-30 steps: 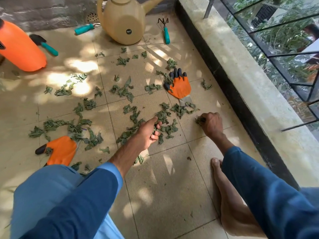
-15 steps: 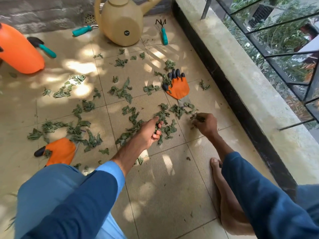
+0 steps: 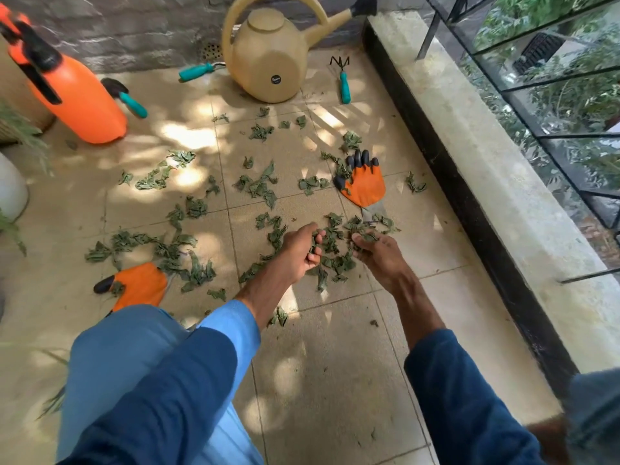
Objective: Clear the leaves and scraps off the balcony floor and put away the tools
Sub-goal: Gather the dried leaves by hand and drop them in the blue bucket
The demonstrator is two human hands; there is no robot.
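Grip on both sides is closed round greenery: the left hand (image 3: 303, 255) has fingers curled into a loose fist w/ leaves (image 3: 335, 263) bunched against the palm. The right hand (image 3: 380, 255) has fingertips hooked down, pinching a small clump at the far edge of the same patch. Hands sit close, just apart, w/ a heap of leaves btwn them, which looks like raking inward from two sides so one scoop takes more.

Most leaves are on the floor (image 3: 335, 364) yet. One band runs left toward the near glove (image 3: 141, 286), w/ a few lying over it, and more are scattered up toward the watering can (image 3: 268, 62). The far glove (image 3: 367, 184) lies flat, claws pointing away, leaves touching its near end.

Tools untouched: hand rake (image 3: 344, 80) right of the can, trowel (image 3: 196, 71) left of it w/ head hidden behind the can, and a scoop (image 3: 125, 95) just beside the orange sprayer (image 3: 73, 92). No bin or bag in view, so where the handfuls go I can't tell.

Judgement: early in the job, w/ hand-gathering first and tools after. Risk: small bits slip from a loose fist.
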